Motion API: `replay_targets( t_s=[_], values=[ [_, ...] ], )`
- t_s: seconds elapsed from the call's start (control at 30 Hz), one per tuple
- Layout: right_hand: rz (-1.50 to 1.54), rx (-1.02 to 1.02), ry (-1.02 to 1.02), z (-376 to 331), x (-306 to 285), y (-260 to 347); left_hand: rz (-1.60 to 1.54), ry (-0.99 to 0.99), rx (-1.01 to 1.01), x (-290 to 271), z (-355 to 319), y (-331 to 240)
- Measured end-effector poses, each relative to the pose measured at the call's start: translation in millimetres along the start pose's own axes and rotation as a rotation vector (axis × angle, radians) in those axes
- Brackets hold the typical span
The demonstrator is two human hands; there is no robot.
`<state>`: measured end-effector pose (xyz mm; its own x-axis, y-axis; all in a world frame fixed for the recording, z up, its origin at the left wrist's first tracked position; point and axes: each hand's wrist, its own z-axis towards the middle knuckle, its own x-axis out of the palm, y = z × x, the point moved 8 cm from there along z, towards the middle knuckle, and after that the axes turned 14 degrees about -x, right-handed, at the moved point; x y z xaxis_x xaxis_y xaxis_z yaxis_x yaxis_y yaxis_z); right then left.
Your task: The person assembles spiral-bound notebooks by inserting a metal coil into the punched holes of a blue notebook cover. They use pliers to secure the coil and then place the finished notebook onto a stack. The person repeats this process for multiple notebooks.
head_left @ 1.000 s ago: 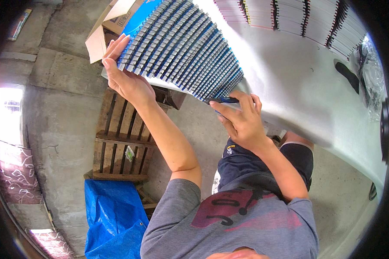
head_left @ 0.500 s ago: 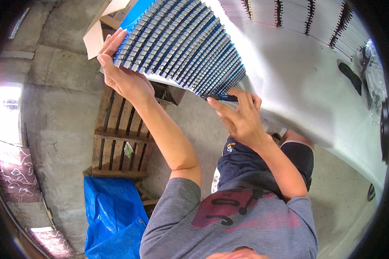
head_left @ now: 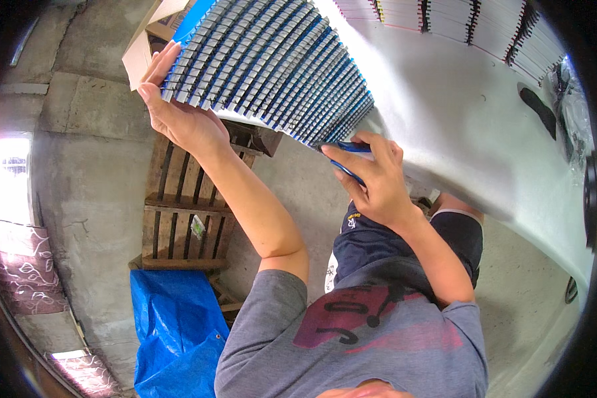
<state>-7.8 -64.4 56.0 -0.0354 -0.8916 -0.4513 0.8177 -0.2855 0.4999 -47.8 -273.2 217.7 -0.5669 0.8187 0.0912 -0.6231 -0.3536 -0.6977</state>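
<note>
A row of blue-covered, wire-bound notebooks [head_left: 265, 66] stands packed together, silver and black binding coils facing up. My left hand [head_left: 186, 126] grips the near left end of the row, fingers stretched along its side and thumb at the edge. In my right hand [head_left: 378, 176] is a pair of blue-handled pliers [head_left: 353, 146]. Their handles are spread apart between my fingers and palm. The dark jaws touch or nearly touch the coil ends at the row's near right corner; exactly what lies between them is too small to tell.
The pale table [head_left: 438, 119] curves away to the right. More bound stacks [head_left: 444, 26] lie at its far side, beside a black object [head_left: 537, 111] and clear plastic [head_left: 574, 113]. An open cardboard box [head_left: 139, 56], a wooden pallet [head_left: 186, 207] and a blue tarp [head_left: 176, 331] are at left.
The pliers' handles have opened apart, with the lower handle now showing under my right fingers. My left hand and the notebooks sit slightly farther left in view.
</note>
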Motion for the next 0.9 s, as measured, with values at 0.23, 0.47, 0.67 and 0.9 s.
replay_targets(
  t_s=[0.23, 0.47, 0.67, 0.9],
  values=[
    [-0.131, -0.113, 0.023, -2, 8, 2, -0.024, 0.044, -0.027, 2, -1, 0],
    [0.348, 0.161, 0.070, -2, 17, -19, -0.022, 0.055, -0.031, 2, -1, 1],
    [0.653, 0.299, 0.037, -9, 30, -35, -0.025, -0.012, 0.007, 1, 1, 0],
    [-0.092, -0.054, 0.043, -14, 5, -7, -0.025, 0.015, 0.022, 0, 2, 1]
  ],
)
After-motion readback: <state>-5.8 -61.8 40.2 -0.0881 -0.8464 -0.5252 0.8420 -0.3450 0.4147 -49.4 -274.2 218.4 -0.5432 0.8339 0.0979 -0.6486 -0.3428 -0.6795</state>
